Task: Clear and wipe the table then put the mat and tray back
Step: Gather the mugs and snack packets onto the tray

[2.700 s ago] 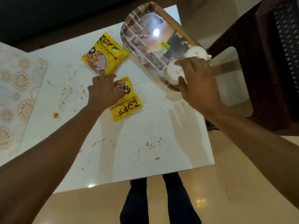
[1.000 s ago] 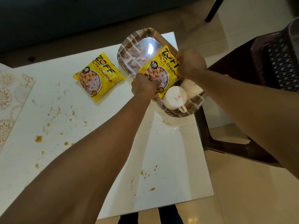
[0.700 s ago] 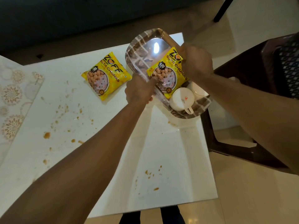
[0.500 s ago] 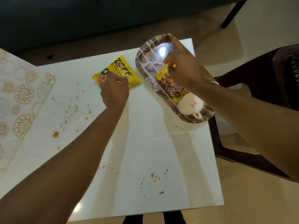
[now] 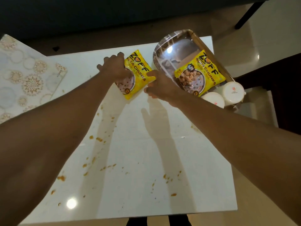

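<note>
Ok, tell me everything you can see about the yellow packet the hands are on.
The yellow packet is a glossy, sealed plastic pouch printed ZOFF SOYA CHUNKS, with a round picture of brown chunks. It lies face up and askew on the white table, just left of the tray. The left hand covers its left side; the right hand holds its lower right edge.

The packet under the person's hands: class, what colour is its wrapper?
Bright yellow packet with black lettering, seen in the head view.

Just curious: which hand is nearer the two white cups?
The right hand, just left of the tray holding the white cups. The left hand is farther left, across the packet.
</note>
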